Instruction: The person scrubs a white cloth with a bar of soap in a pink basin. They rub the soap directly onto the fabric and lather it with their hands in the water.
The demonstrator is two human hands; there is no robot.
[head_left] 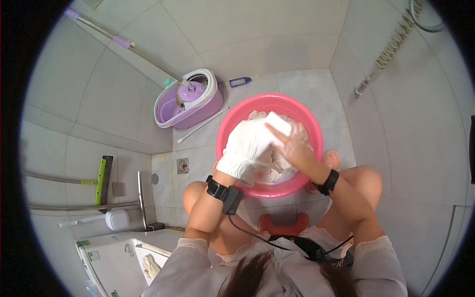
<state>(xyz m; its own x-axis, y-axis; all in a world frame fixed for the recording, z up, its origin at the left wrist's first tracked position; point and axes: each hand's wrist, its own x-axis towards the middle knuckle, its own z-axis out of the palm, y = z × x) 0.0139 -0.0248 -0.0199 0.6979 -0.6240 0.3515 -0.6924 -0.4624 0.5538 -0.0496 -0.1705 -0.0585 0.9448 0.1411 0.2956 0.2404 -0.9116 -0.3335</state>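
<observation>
- The large round basin of glossy pink plastic stands on the pale grey tiled floor, in front of the seated person, between the knees.
- The loose, wrinkled white cloth is partly heaped inside the basin and partly drawn over the left hand like a sleeve, its gathered edge near the wrist and above the basin's rim.
- The left hand is hidden beneath this cloth, so its grip cannot be told; the left forearm wears a black strap with a dark box-shaped device.
- The right hand, slightly blurred, holds a smooth, bright white rectangular block against the covered left hand, one finger stretched along the block's near edge; a black wristband circles its wrist.
- Beyond the basin, to the left, sits an oval bucket of lilac and white plastic, with a long-handled mop leaning in it.
- A small blue brush with pale bristles lies on the floor near the bucket, and a thin white rod lies between bucket and basin.
- A low red plastic stool shows beneath the person.
</observation>
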